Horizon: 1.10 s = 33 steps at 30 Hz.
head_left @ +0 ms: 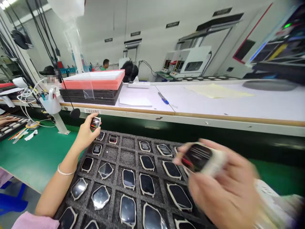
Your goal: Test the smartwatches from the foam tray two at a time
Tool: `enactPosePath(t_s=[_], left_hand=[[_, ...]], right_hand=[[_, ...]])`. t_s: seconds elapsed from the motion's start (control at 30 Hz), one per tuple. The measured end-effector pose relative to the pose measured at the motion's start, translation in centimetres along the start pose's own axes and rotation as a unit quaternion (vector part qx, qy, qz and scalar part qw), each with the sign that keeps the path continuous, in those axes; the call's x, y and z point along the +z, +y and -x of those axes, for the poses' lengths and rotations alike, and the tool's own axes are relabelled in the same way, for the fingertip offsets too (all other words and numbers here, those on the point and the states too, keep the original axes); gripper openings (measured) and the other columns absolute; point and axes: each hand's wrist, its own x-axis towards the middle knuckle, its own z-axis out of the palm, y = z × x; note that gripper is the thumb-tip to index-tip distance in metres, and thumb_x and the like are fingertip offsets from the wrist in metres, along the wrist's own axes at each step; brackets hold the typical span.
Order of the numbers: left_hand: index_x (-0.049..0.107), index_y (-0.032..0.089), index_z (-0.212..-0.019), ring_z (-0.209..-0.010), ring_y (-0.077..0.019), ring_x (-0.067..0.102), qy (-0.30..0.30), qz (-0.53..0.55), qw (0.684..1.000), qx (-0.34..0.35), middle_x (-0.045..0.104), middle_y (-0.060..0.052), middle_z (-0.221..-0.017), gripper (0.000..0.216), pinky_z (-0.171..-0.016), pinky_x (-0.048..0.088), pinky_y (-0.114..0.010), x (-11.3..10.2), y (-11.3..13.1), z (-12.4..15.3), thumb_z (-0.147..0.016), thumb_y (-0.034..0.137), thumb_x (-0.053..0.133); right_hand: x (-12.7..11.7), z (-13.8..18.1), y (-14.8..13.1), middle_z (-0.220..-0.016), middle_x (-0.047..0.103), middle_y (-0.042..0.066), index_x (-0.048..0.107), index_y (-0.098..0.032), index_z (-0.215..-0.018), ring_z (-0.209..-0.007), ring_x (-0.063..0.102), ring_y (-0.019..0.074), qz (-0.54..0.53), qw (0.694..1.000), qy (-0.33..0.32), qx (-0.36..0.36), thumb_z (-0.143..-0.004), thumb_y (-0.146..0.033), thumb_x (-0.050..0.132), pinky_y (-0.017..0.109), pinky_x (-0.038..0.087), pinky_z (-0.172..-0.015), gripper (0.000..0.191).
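Observation:
My left hand (87, 132) reaches to the far left corner of a dark foam tray (127, 156). Its fingers close around a small watch case (95, 123) with a lit screen. My right hand (228, 181), blurred by motion, is raised over the tray's right side. It grips another watch case (200, 157) by its edges; white text and a red patch show on the dark screen. Below, the tray's compartments hold several watch cases with pale frames, among them a dark-screened one (147, 184) and one showing text (145, 146). A few compartments near the far left hold no watch.
Behind the tray runs a raised white shelf (176, 98) with a wooden edge. On it are pink foam (92, 79) over black trays, a blue-handled tool (163, 98) and yellow paper (216, 90). At left, a co-worker's hand (7, 120) is beside another tray; cables hang there.

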Motion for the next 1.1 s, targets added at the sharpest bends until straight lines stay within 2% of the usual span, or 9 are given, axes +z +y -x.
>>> enactPosePath(t_s=[0.13,0.23,0.3,0.5,0.63,0.73,0.83,0.93,1.1], left_hand=[[0.050,0.017,-0.132,-0.105,-0.0281,0.064,-0.051,-0.080,0.995,-0.029,0.067,-0.011,-0.110,0.053,-0.096,0.050,-0.044,1.7,-3.5,-0.2,-0.079,0.018,0.059],[0.056,0.020,-0.128,-0.116,-0.0342,0.058,-0.097,-0.114,0.989,-0.018,0.065,-0.012,-0.114,0.050,-0.103,0.043,-0.051,2.0,-4.0,0.4,-0.078,0.021,0.062],[0.057,0.019,-0.127,-0.112,-0.0350,0.059,-0.122,-0.128,0.984,-0.014,0.066,-0.011,-0.106,0.049,-0.103,0.042,-0.052,1.7,-3.7,0.3,-0.078,0.021,0.063],[0.053,0.017,-0.130,-0.103,-0.0284,0.061,-0.163,-0.122,0.979,-0.025,0.064,-0.011,-0.107,0.052,-0.096,0.047,-0.043,0.9,-3.3,-1.2,-0.080,0.020,0.065],[0.062,0.015,-0.107,-0.078,-0.0191,0.060,-0.199,-0.088,0.974,-0.056,0.062,-0.002,-0.086,0.028,-0.083,0.050,-0.038,0.1,-2.8,-1.9,-0.081,0.022,0.072],[0.062,0.016,-0.101,-0.068,-0.0172,0.056,-0.181,-0.033,0.981,-0.065,0.058,0.002,-0.074,0.030,-0.075,0.047,-0.033,-0.8,-1.0,-2.4,-0.073,0.019,0.074],[0.056,0.017,-0.116,-0.069,-0.0156,0.054,-0.141,0.067,0.986,-0.056,0.059,0.001,-0.082,0.047,-0.069,0.044,-0.029,-0.9,2.5,-2.3,-0.071,0.021,0.070],[0.048,0.019,-0.128,-0.066,-0.0121,0.052,-0.159,0.194,0.967,-0.055,0.061,-0.001,-0.092,0.060,-0.062,0.044,-0.025,0.5,6.5,-1.2,-0.073,0.031,0.070],[0.049,0.017,-0.124,-0.067,-0.0107,0.055,-0.165,0.341,0.919,-0.112,0.065,-0.003,-0.091,0.070,-0.058,0.042,-0.022,4.2,9.6,2.4,-0.062,0.030,0.078]], right_hand=[[3.3,-1.9,1.9,-0.111,0.068,0.009,0.055,-0.030,-0.133,-0.091,0.071,0.0231,-0.031,0.998,-0.054,0.001,-0.097,-0.046,0.064,0.037,0.060,-0.078,0.040],[4.4,-1.8,2.9,-0.105,0.068,0.008,0.057,-0.025,-0.132,-0.084,0.068,0.0197,-0.016,0.996,-0.084,-0.008,-0.096,-0.048,0.065,0.034,0.058,-0.078,0.044],[4.5,-1.7,3.3,-0.103,0.068,0.008,0.056,-0.023,-0.133,-0.082,0.067,0.0192,-0.021,0.995,-0.101,-0.009,-0.096,-0.048,0.064,0.033,0.057,-0.077,0.045],[4.6,-1.9,3.7,-0.103,0.064,0.006,0.054,-0.024,-0.134,-0.076,0.061,0.0178,-0.069,0.991,-0.111,0.025,-0.094,-0.048,0.066,0.034,0.055,-0.072,0.048],[4.7,-2.2,3.5,-0.104,0.062,0.006,0.055,-0.024,-0.132,-0.071,0.058,0.0155,-0.136,0.981,-0.112,0.077,-0.088,-0.050,0.071,0.034,0.054,-0.068,0.054],[4.7,-2.7,2.7,-0.102,0.063,0.004,0.056,-0.025,-0.129,-0.068,0.059,0.0132,-0.233,0.954,-0.119,0.149,-0.084,-0.048,0.077,0.032,0.055,-0.071,0.055],[4.5,-3.8,1.5,-0.103,0.066,0.003,0.059,-0.025,-0.124,-0.069,0.063,0.0122,-0.354,0.890,-0.150,0.245,-0.078,-0.039,0.084,0.030,0.054,-0.072,0.054],[4.2,-4.9,0.1,-0.107,0.071,0.006,0.061,-0.023,-0.118,-0.074,0.068,0.0141,-0.409,0.838,-0.182,0.313,-0.071,-0.021,0.085,0.028,0.055,-0.072,0.053],[4.6,-4.7,-0.9,-0.101,0.074,0.005,0.062,-0.021,-0.109,-0.069,0.068,0.0135,-0.431,0.822,-0.158,0.337,-0.063,-0.008,0.073,0.023,0.052,-0.065,0.049]])
